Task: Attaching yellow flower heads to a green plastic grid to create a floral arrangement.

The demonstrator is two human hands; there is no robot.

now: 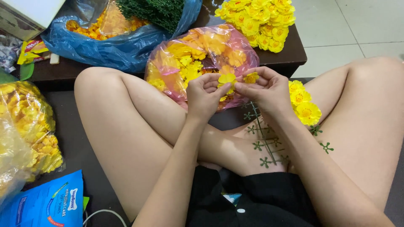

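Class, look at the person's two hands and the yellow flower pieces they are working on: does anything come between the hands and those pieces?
Nothing visible does. The left hand and the right hand already pinch the yellow flower pieces directly between the fingertips, just in front of the pink bag of petals.

Bright, even indoor light, mostly from above and ahead; no hard shadows. Soft shade only under the knees and on the dark floor mat (71, 138) between the legs. Glare: specular streaks on the pink plastic bag (202, 59), the blue bag (109, 48) and the clear bag (19, 122) at left, which washes out the flowers inside. Pale floor tiles (336, 29) top right near clipping. Yellows heavily saturated, petal detail lost in the flower pile (256, 21). Focus decent at centre; slight motion softness on both hands' fingers (252, 77). Mild wide-angle stretch at the edges, legs look oversized. Compression smear in dark shorts (256, 201).
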